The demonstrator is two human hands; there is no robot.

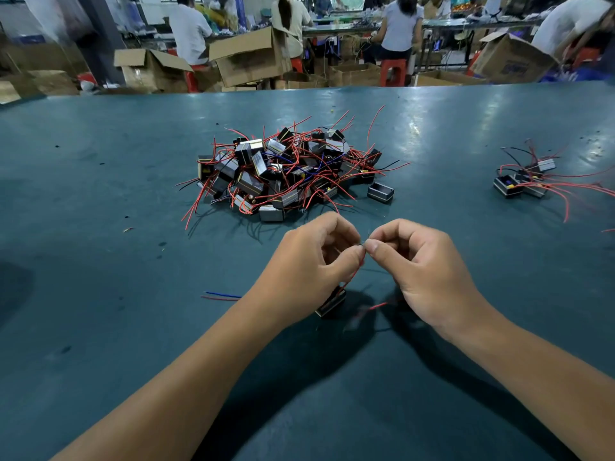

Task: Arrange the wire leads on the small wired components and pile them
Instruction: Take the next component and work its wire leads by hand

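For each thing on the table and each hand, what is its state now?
Left hand: pinching wire leads.
Right hand: pinching the same leads.
Held component: hanging from its red lead, under the left hand.
Big pile: tangled, untidy.
Small group: set apart on the right, leads trailing right.
Lone component: apart beside the pile.

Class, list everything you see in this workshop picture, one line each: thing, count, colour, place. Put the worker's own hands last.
Green worktable: one, teal, fills the foreground.
Large heap of small boxy wired components: many, grey-black with red, black, blue leads, table centre.
Small group of components: a few, far right.
Held component: one, dark, dangling by its red lead.
Loose wires: blue and red, left of the forearm.
Cardboard boxes: several, brown, behind the table.
Seated workers: several, background.
Left hand, right hand: pinching the lead.
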